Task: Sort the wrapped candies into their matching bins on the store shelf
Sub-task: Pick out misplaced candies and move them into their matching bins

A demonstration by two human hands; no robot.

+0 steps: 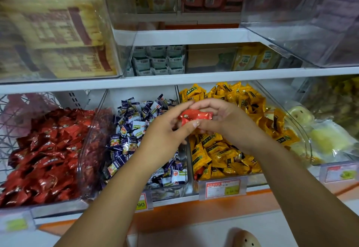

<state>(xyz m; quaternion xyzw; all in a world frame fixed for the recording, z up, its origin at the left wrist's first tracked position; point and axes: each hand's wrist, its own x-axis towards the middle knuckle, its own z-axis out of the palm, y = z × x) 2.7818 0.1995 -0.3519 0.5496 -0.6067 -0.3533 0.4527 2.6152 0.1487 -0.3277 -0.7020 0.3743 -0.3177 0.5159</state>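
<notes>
Head view: my left hand (167,130) and right hand (219,118) both pinch one red wrapped candy (196,115) in curled fingers. It is held above the wall between the purple-and-white bin (169,188) and the yellow bin (256,180), near the shelf's (174,201) front edge. The red bin (86,155) of like-coloured candies stands at the shelf's left end, well apart from the candy.

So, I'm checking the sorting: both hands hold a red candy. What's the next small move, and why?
Probably carry the red candy left and drop it in the red bin. The left hand and right hand pinch it above the purple-white bin and yellow bin, and neither matches its wrapper.
</notes>
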